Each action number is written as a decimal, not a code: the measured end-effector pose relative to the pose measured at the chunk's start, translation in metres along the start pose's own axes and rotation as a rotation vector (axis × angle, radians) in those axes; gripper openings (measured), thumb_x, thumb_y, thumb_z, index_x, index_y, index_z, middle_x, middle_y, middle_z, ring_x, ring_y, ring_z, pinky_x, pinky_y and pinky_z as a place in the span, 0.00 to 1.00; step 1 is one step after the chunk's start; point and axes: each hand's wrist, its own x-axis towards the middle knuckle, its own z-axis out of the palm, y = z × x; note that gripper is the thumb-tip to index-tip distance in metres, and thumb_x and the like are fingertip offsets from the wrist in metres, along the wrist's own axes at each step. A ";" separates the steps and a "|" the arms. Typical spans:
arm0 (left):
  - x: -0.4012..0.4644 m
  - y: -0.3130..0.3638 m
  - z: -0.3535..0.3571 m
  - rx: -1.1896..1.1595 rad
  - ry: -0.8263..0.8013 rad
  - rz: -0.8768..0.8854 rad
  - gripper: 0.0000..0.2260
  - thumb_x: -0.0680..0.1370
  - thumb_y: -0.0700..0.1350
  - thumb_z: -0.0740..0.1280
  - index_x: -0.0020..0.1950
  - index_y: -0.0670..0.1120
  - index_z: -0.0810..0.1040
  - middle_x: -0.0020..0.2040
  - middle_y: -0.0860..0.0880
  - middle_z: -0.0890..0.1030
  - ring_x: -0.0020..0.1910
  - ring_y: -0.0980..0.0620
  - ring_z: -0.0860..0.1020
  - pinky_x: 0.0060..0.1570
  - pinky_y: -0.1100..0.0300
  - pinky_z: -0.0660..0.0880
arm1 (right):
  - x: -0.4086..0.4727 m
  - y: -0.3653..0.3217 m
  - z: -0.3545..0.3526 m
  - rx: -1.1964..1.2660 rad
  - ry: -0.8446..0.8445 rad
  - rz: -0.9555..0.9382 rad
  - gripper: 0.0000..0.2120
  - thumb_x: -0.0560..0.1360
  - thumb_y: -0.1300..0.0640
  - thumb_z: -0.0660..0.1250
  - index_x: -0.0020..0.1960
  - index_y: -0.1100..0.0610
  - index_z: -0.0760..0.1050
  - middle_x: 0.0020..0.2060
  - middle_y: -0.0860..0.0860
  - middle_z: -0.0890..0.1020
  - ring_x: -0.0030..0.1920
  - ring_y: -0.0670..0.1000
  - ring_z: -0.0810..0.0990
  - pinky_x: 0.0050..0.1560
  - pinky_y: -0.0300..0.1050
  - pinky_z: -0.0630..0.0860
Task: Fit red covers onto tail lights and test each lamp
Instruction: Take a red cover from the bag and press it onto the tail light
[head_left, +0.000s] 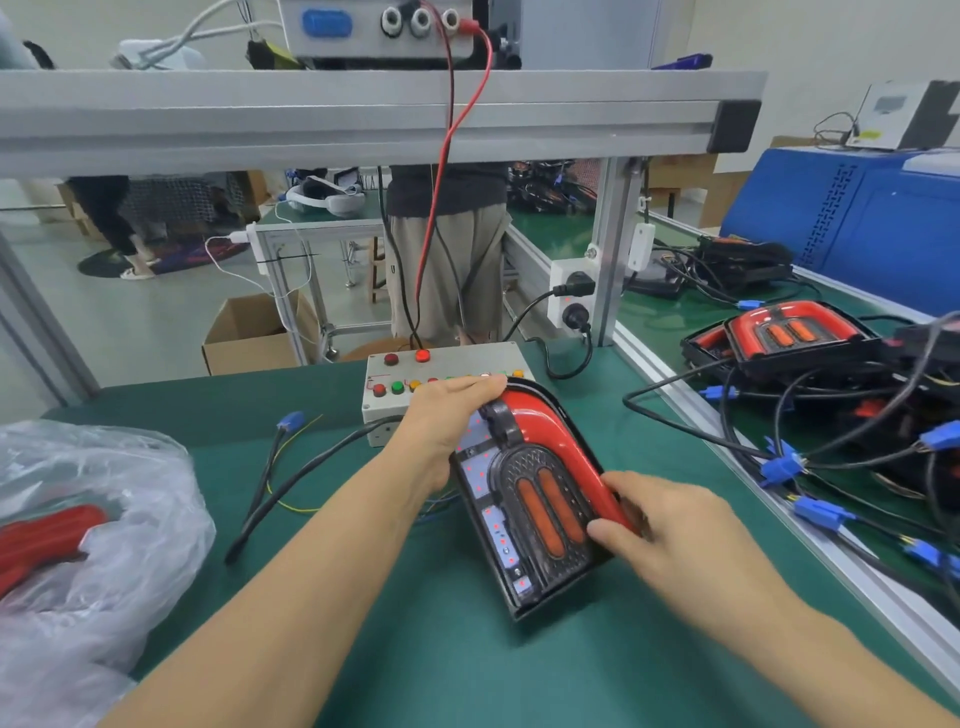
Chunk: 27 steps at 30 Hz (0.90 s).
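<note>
A black tail light (524, 519) lies on the green mat in front of me, with two orange lenses in its middle and small red LEDs lit along its left strip. A curved red cover (561, 441) sits along its top and right side. My left hand (441, 421) holds the lamp's upper left corner, fingers laid over its top. My right hand (670, 525) grips the lower right end of the red cover, thumb on top. Behind the lamp stands the grey test box (441, 374) with coloured buttons, one red light lit.
A clear plastic bag (88, 530) with red covers lies at the left. Loose black cables with a blue plug (291, 421) run across the mat. Finished tail lights (779, 332) and tangled cables pile up on the right bench. A person stands behind the frame.
</note>
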 end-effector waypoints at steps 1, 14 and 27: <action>0.001 0.000 -0.001 0.002 0.002 -0.003 0.04 0.75 0.43 0.71 0.43 0.43 0.83 0.37 0.45 0.85 0.33 0.50 0.83 0.30 0.61 0.78 | -0.001 0.002 -0.002 0.072 0.038 -0.024 0.14 0.76 0.46 0.66 0.60 0.47 0.76 0.44 0.44 0.81 0.47 0.50 0.79 0.50 0.48 0.74; 0.005 -0.011 -0.004 0.279 -0.001 0.090 0.07 0.76 0.48 0.69 0.42 0.47 0.84 0.37 0.55 0.85 0.42 0.59 0.81 0.44 0.69 0.74 | -0.020 0.009 0.007 0.067 0.267 -0.204 0.15 0.75 0.55 0.66 0.59 0.59 0.80 0.34 0.44 0.74 0.34 0.43 0.70 0.37 0.35 0.68; 0.002 -0.017 -0.011 0.239 -0.106 -0.001 0.14 0.70 0.54 0.73 0.48 0.45 0.85 0.45 0.44 0.85 0.49 0.47 0.83 0.60 0.52 0.74 | -0.017 0.012 0.012 0.336 0.123 -0.135 0.18 0.73 0.54 0.73 0.62 0.49 0.79 0.38 0.34 0.79 0.38 0.38 0.75 0.39 0.27 0.67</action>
